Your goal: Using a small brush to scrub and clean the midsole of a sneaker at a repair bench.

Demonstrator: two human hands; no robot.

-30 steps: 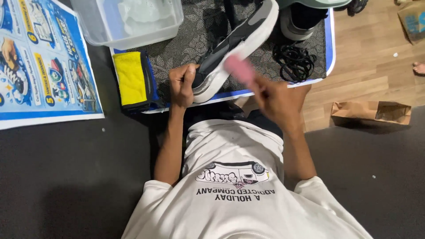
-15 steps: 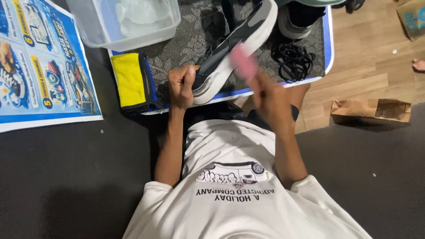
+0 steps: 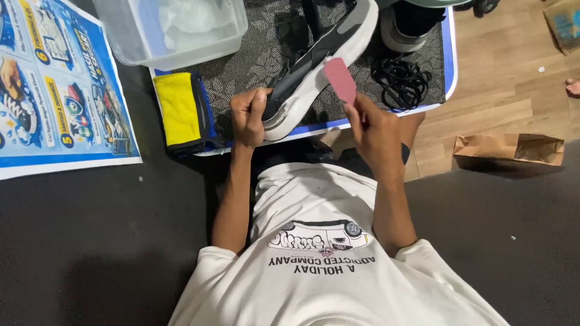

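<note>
Grey and black sneaker point(image 3: 320, 57) with a white sole is what you've got going on here, lying tilted across the dark patterned mat point(image 3: 254, 60) with its heel end toward you. Your left hand point(image 3: 249, 115) is clamped on that heel, thumb up along the back, fingers wrapped round the side. Your right hand point(image 3: 374, 130) is closed on a pink flat eraser-like block point(image 3: 340, 78), pinched at its lower end so most of it sticks up just beside the sneaker's sole, near the middle of the shoe. Can't tell if the block actually touches the sole or sits a hair off it.

Around the sneaker: a yellow cloth point(image 3: 178, 108) lies folded at the mat's edge, left of the heel. A clear plastic tub point(image 3: 175, 30) sits beyond that cloth. A bundle of black laces point(image 3: 402, 81) lies on the mat right of the sneaker, and a second shoe point(image 3: 411, 24) stands beyond the laces. Off the mat, a blue poster point(image 3: 54, 90) lies far left of the sneaker and a brown paper bag point(image 3: 507, 148) lies on the floor well to its right.
</note>
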